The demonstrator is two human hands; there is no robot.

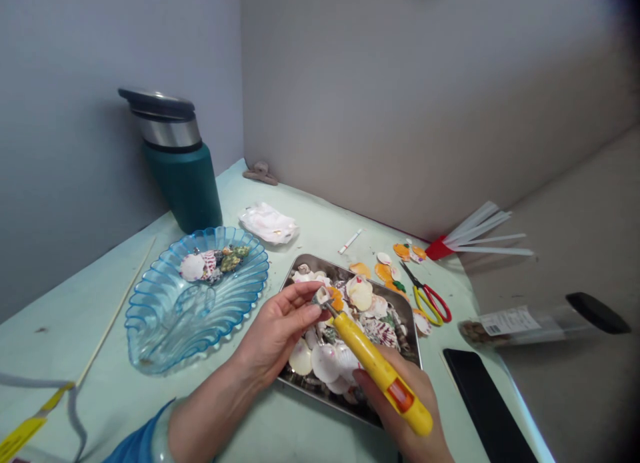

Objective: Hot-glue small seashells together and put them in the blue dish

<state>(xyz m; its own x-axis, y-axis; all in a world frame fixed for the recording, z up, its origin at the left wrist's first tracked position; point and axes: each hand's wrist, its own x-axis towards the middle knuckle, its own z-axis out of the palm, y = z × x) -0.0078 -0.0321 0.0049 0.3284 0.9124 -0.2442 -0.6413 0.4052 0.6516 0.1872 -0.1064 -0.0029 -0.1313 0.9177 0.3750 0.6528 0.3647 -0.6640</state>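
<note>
My left hand (274, 329) pinches a small pale shell (323, 295) between thumb and fingers, above the near part of a metal tray. In my right hand (407, 389) is a yellow tool (377, 366) with a thick handle, an orange inset and a narrow metal tip. Its tip meets the shell or stops right beside it; I cannot tell which. Below both hands, the rectangular metal tray (320, 397) holds many mixed shells, among them white scallop shells (326, 363) and a striped shell (383, 333). My hands and the tool hide part of these.
Left of the tray sits a blue shell-shaped dish (150, 316) with several shells. A teal bottle (185, 183) stands behind it. To the right are orange shells (384, 271), red-and-yellow scissors (430, 299), a red holder (440, 248) with translucent sticks, a clear container (545, 326) and a black phone (487, 403).
</note>
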